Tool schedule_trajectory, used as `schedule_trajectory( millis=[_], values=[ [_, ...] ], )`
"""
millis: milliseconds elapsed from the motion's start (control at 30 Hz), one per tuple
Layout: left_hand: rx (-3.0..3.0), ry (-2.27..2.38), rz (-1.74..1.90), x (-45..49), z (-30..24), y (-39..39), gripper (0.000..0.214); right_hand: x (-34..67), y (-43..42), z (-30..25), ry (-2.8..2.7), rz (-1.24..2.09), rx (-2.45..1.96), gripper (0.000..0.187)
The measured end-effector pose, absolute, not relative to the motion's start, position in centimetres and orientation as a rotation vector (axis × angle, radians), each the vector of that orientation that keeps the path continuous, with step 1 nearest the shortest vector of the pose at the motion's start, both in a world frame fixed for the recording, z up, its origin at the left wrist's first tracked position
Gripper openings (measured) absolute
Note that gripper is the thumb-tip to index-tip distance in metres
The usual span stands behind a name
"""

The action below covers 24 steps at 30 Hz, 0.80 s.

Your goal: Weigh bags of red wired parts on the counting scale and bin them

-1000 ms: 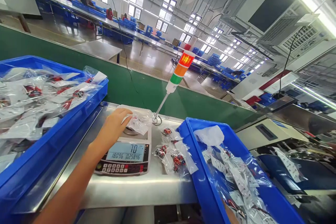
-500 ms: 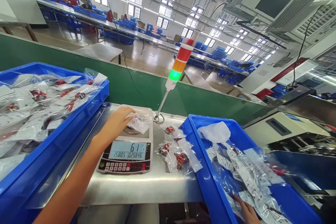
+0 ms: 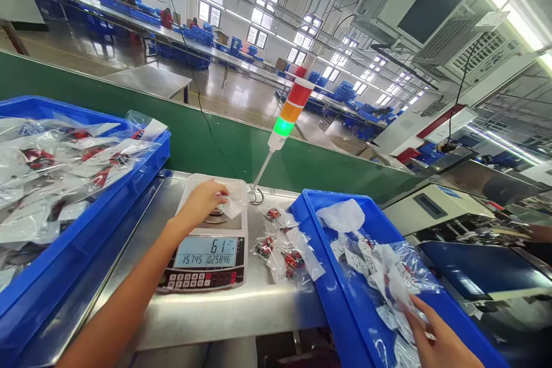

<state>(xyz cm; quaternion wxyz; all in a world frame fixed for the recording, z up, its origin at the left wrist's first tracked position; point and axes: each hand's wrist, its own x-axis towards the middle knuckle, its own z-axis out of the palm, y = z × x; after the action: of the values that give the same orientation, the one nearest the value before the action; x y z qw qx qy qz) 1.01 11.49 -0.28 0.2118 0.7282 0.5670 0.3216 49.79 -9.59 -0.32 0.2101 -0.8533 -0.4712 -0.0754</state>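
Observation:
My left hand [image 3: 206,200] is over the pan of a digital scale [image 3: 206,261], its fingers closed on a clear plastic bag [image 3: 235,205]. What the bag contains is mostly hidden. The scale display [image 3: 206,251] reads 61 on its top line. In the right blue bin [image 3: 345,299], my right hand [image 3: 437,333] pinches a clear plastic bag with white printed paper [image 3: 394,276]. More such bags lie around and under it. Between scale and bin rest several bags [image 3: 287,247] with red and black wires inside.
At the left, a large blue bin [image 3: 142,167] is heaped with bagged parts. A signal tower [image 3: 290,112] glowing green rises behind the scale, before a green partition [image 3: 233,149]. A beige machine [image 3: 444,210] is at the right. People sit at far benches.
My right hand has moved up and closed on a bag, raising it from the pile. The left hand stays at the scale with its bag; the display's lower left number has dropped slightly.

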Motion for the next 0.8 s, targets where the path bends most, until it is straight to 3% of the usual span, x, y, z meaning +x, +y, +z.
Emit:
schedule_trajectory(
  millis=[133,267,467,600,800],
  values=[
    [1.941,1.716,1.251,-0.2,2.4,9.5,0.02,38.0,-3.8,3.1,-1.737,-0.283,-1.778,0.039],
    [1.763,2.025,1.783,-5.6,5.8,5.0,0.031,27.8,3.8,3.4,-2.11,-0.251,-1.24,0.046],
    [1.466,2.598,1.605,-14.1,6.3,-0.9,0.045,20.7,9.1,2.3,-2.459,-0.261,-0.954,0.037],
    [1.383,2.714,1.528,-14.3,4.9,-2.0,0.051,26.7,7.4,1.3,-2.225,-0.136,-1.108,0.03],
    [1.603,2.376,1.369,-8.8,4.3,0.9,0.041,46.0,-0.7,-5.0,-1.802,-0.16,-2.094,0.051]
  ],
)
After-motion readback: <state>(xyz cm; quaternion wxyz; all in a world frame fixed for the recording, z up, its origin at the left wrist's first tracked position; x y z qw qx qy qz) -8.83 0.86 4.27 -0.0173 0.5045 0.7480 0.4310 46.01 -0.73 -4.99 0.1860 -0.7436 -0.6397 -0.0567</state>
